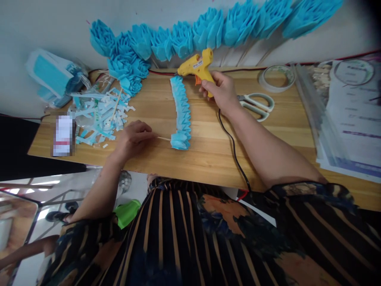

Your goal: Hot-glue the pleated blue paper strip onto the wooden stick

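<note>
In my right hand (218,89) is a yellow hot glue gun (196,67), its nozzle pointing left over the far end of a pleated blue strip (181,105). The strip lies lengthwise on the wooden table (145,105), and its near end is bunched up around a thin wooden stick (164,138). My left hand (135,137) pinches the other end of that stick. A black cord (232,139) runs from the glue gun toward the table's front edge. White-handled scissors (257,105) lie just right of my right hand, their blades partly hidden by it.
Several blue flowers on sticks (181,39) line the wall at the back. Blue and white scraps (108,109) are heaped at left, beside a phone (63,135) and bagged blue-white material (53,77). A tape roll (276,78) and plastic-covered papers (354,119) lie at right.
</note>
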The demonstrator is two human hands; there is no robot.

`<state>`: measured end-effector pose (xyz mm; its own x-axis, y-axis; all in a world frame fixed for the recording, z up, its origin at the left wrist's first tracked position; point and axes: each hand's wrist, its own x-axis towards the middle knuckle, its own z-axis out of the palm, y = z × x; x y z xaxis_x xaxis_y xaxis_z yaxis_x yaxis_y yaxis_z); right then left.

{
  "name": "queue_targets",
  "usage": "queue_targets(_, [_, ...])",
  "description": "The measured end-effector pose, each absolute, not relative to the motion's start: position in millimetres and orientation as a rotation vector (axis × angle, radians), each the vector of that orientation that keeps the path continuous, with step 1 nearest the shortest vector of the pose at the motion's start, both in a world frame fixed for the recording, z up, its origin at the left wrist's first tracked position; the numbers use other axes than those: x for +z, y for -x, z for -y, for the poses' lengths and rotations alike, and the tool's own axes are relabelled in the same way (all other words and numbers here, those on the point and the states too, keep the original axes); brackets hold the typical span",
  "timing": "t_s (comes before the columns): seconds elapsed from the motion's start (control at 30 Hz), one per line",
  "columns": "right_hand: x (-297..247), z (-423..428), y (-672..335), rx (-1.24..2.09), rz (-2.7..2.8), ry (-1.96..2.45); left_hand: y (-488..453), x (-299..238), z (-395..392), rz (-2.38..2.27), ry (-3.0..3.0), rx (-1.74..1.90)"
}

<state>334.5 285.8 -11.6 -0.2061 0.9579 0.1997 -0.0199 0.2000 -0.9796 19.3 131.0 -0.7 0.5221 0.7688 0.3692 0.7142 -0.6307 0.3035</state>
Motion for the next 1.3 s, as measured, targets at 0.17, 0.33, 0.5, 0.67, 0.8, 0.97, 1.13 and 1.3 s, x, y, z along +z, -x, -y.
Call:
queue_targets(0.17, [-12, -286, -335, 1.212, 1.449, 0.946, -23, 5, -142, -1.257, -2.632, 0.676])
queue_targets(0.33, [-11, -286, -336, 1.238, 1.428, 0.96, -28, 2, -147, -1.264, -2.584, 0.675])
queue_targets(0.5, [-6, -284, -334, 1.268, 1.411, 0.989, -31, -4, -146, -1.224, -2.531, 0.75])
queue_targets(0.67, [-2, -285, -334, 1.299, 1.421, 1.037, -34, -4, -145, -1.243, -2.512, 0.736])
queue_targets(0.8, [-7, -288, -334, 1.277, 1.453, 1.038, -37, -2, -144, -1.224, -2.517, 0.763])
queue_targets(0.97, [-14, -291, -336, 1.256, 1.494, 1.032, -40, 0, -143, -1.251, -2.527, 0.785])
queue_targets(1.13, [-14, -291, -336, 1.24, 1.5, 1.015, -41, 1, -142, -1.334, -2.48, 0.746])
queue_targets(1.3, [-14, -292, -336, 1.246, 1.489, 1.0, -38, 4, -141, -1.297, -2.431, 0.745])
